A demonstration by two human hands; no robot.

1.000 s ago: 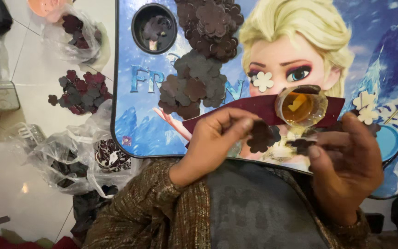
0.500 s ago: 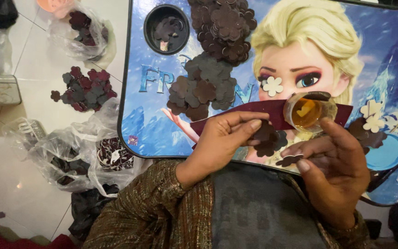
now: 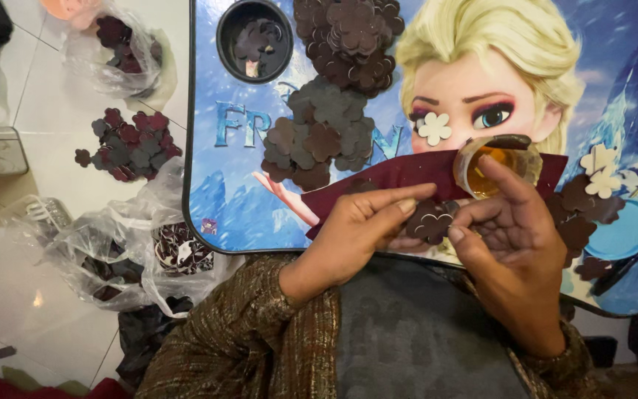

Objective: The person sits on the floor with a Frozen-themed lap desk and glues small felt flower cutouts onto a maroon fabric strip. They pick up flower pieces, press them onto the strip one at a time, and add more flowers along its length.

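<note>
Brown flower cutout [image 3: 431, 220] pinched between left hand [image 3: 356, 229] and right hand [image 3: 515, 236] at tray edge [image 3: 208, 240].

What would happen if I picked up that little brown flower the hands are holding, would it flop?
The brown flower cutout looks thin and flat, pinched between the left hand and right hand, so it probably bends easily. It likely weighs almost nothing; similar ones sit heaped in a loose pile. Being flat, it should not roll.

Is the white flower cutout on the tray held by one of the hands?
No, the white flower cutout lies alone on the tray, above the left hand and right hand.
</note>
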